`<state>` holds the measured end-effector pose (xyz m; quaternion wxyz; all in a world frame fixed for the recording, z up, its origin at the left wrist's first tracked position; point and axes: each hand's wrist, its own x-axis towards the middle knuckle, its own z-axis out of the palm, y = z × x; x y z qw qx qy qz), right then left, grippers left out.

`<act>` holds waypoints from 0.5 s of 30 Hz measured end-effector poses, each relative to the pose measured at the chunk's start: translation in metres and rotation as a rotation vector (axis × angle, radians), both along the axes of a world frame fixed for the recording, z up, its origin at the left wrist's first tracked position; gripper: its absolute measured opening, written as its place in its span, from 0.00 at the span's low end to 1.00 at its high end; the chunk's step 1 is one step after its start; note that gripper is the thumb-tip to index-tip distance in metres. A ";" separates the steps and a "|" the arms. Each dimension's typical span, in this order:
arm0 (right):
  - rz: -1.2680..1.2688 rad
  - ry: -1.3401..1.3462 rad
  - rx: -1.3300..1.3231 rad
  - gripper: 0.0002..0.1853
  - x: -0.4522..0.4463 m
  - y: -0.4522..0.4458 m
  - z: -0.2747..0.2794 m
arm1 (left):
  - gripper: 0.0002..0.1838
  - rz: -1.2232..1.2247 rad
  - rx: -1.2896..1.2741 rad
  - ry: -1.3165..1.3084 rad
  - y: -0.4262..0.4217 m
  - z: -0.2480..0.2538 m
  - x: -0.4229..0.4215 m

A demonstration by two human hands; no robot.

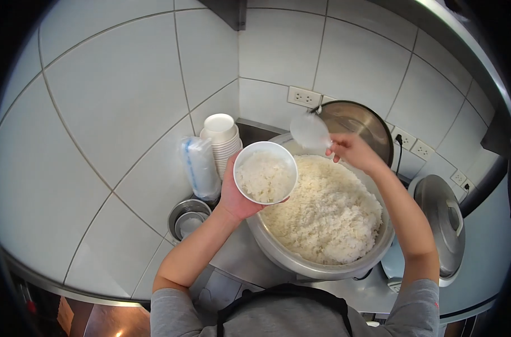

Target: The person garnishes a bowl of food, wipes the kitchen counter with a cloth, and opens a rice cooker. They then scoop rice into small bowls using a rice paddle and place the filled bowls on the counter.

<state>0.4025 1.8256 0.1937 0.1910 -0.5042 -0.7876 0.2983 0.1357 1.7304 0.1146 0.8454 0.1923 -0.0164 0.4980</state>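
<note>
My left hand (241,194) is closed around a white bowl (293,178), its mouth tilted toward me. Cooked rice (264,175) partly fills the bowl. My right hand (352,150) pinches the edge of a round, translucent white disc (310,131), smeared by motion; whether it is a lid or a paddle blade I cannot tell. Below both hands stands a large metal pot (289,263) heaped with cooked rice (331,210). The bowl hangs over the pot's left side, and the disc is above its far rim.
A stack of white bowls (220,135) and a clear plastic-wrapped package (200,167) stand left of the pot. Nearer me are nested metal containers (189,216). A large round lid (359,126) leans behind the pot. At right sits a grey-lidded cooker (439,224). Sockets (304,96) line the tiled wall.
</note>
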 end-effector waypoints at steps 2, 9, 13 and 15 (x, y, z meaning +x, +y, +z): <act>-0.024 -0.682 0.337 0.14 -0.008 0.030 -0.040 | 0.36 0.020 -0.001 0.048 -0.002 0.004 0.001; 0.335 -1.055 1.055 0.09 -0.064 0.005 -0.119 | 0.34 0.037 0.014 0.020 -0.010 0.005 -0.004; 0.485 -1.032 1.043 0.08 -0.055 -0.031 -0.113 | 0.35 0.050 -0.014 0.036 -0.014 0.003 -0.002; 0.534 -1.026 1.064 0.07 -0.048 -0.049 -0.108 | 0.35 0.028 0.027 0.030 -0.014 0.003 -0.003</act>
